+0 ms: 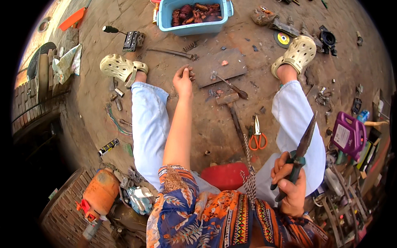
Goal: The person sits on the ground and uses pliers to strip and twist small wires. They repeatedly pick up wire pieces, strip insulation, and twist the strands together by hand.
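My left hand (184,78) reaches forward with curled fingers beside the flat metal plate (200,68); what they hold, if anything, I cannot make out. A small pink scrap (224,63) and a slim tool with a dark handle (237,91) lie on the plate and its edge. My right hand (289,184) grips dark long-bladed shears (303,146) with green and black handles, blades pointing up. Between my legs lie a hammer (233,118) and orange-handled scissors (257,138). A long metal rod (165,51) and a spring (189,46) lie beyond my left hand.
A blue tub of copper coils (165,20) stands ahead. My feet in clogs flank the work spot. Around them are a metal block (130,41), a cutting disc (281,39), a purple jug (345,134), an orange cylinder (99,192) and scattered scrap.
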`<state>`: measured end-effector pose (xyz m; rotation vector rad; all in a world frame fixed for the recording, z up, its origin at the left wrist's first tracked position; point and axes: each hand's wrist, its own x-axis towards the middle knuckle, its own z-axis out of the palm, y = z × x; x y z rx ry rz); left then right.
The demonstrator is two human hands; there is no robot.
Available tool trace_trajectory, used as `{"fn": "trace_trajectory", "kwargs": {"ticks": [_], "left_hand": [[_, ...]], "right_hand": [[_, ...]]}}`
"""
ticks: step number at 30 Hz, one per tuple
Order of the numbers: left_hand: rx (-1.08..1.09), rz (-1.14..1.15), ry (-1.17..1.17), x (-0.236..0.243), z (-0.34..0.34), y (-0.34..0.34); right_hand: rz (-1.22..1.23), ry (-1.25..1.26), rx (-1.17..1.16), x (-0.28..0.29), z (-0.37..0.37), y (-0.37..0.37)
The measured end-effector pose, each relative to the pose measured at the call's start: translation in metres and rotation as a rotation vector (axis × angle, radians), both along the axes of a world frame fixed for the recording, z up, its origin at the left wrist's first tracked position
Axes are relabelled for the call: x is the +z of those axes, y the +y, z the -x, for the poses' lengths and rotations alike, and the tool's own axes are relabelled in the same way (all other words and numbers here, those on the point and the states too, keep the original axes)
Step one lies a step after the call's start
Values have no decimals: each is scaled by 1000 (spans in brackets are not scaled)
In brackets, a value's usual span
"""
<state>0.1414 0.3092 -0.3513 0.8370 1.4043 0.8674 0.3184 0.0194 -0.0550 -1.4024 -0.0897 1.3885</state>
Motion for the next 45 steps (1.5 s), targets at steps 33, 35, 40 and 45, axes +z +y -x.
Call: {"fn": "trace_trajectory", "kwargs": {"ticks": [33, 35, 40, 45], "left_hand": [[-14, 290, 561, -41, 68, -289], [-21, 367, 413, -40, 66, -286], [12, 490, 276, -39, 75, -278], [-143, -144, 1039, 3, 53, -254]], "right_hand": [[895, -872, 557, -281, 65, -29], [935, -957, 535, -293, 63, -37], [934, -1099, 528, -300, 53, -40], [944, -1136, 508, -309, 42, -38]]}}
